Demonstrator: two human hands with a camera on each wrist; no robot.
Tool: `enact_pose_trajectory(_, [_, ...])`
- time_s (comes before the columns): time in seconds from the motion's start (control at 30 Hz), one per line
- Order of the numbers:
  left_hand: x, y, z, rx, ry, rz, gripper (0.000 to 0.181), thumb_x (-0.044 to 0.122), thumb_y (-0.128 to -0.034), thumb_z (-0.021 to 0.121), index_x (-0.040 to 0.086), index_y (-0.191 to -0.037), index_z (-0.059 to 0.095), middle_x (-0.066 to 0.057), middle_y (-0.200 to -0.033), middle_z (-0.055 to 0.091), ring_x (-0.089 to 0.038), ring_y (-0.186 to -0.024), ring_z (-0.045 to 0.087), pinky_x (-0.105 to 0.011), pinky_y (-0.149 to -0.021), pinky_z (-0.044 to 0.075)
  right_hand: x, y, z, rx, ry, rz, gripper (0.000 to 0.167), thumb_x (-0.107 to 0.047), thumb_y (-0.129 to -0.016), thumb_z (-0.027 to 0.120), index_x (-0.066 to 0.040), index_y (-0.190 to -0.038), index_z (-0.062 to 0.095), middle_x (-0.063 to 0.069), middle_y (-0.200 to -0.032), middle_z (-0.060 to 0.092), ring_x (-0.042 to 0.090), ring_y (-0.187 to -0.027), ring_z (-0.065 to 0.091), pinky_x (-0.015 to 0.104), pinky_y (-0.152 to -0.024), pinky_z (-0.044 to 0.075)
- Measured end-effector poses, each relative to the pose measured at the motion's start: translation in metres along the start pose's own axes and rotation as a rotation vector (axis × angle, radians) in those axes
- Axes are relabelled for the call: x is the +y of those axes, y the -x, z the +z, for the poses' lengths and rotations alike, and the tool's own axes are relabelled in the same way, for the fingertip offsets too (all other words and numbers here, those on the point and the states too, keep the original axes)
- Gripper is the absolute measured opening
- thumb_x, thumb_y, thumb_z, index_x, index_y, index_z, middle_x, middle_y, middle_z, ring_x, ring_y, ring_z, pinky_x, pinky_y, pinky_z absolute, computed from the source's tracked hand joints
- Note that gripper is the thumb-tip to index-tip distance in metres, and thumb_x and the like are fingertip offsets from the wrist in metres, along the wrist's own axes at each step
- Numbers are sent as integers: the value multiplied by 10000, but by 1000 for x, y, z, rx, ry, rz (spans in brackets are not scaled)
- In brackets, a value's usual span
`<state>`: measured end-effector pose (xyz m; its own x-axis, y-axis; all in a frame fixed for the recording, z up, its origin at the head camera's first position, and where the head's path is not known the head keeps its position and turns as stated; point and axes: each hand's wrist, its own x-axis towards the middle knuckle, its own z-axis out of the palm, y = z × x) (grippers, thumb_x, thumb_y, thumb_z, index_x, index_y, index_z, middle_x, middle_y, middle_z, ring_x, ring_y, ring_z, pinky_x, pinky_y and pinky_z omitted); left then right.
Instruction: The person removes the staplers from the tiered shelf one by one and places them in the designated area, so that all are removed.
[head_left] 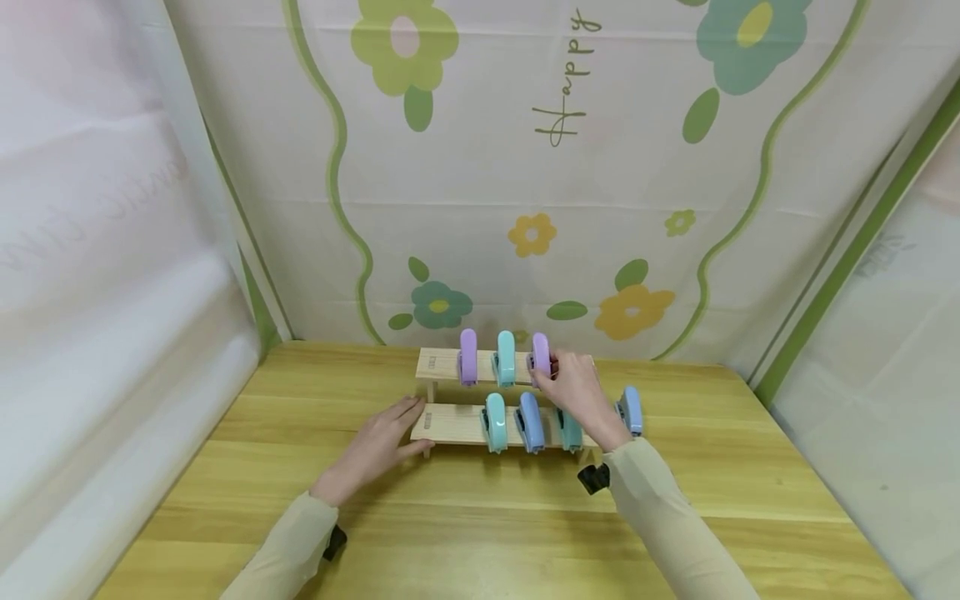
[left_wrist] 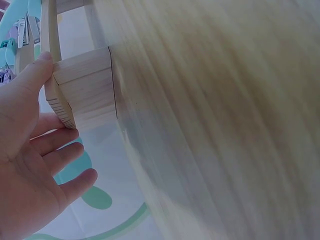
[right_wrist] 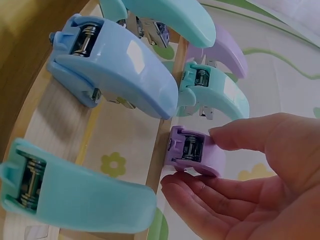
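Observation:
A two-step wooden rack (head_left: 456,427) holds several small pastel staplers. My right hand (head_left: 576,390) pinches the purple stapler (head_left: 540,354) at the right of the upper step, thumb on one side and fingers on the other, as the right wrist view shows. To its left on that step stand a mint stapler (head_left: 506,354) and another purple stapler (head_left: 468,354). On the lower step are a mint stapler (head_left: 495,421), a blue stapler (head_left: 531,421) and a teal stapler (head_left: 570,432), partly behind my right hand. My left hand (head_left: 375,448) grips the lower step's left end between thumb and fingers.
A blue stapler (head_left: 632,410) stands on the wooden table (head_left: 480,533), right of the rack and close to my right wrist. Printed flower cloth (head_left: 450,167) hangs behind the table, with cloth walls at both sides.

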<state>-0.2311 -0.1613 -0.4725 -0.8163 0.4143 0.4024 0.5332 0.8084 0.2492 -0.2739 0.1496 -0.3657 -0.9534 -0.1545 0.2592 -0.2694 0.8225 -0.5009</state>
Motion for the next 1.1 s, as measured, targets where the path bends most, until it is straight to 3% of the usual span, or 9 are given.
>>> enact_pose_trajectory(0.3, [1,0,0,-19,-11,-1,709,363,-853,764,-45,-1385,533,-250,-1408,556,-417,-1293,557,-518,-1041,521,0,-1,2,-20,-40,66,356,-341,-912,709,9,-969,680,128,-809,712,151,-575,586,203,-462,490])
enact_pose_trajectory(0.7, [0,1,0,15,-16,25,710,373,-845,767,-50,-1370,547,-253,-1392,570,-413,-1280,569,-511,-1028,530,4,-5,2,-3,-57,81,311,-231,-888,717,46,-1027,691,196,-911,742,194,-653,663,255,-535,582])
enact_pose_trajectory(0.93, [-2,2,1,6,-1,19,718,378,-848,766,-37,-1386,537,-244,-1410,558,-405,-1298,557,-510,-1034,527,6,-5,2,7,-92,116,313,-200,-868,730,37,-1066,681,216,-1007,739,250,-777,715,339,-648,648])
enact_pose_trajectory(1.1, [-2,1,0,1,-6,15,722,393,-857,755,-40,-1390,531,-249,-1414,552,-404,-1305,552,-502,-1040,525,7,-6,0,19,-103,113,312,-208,-873,742,35,-1058,677,220,-1009,737,262,-791,718,349,-662,651])
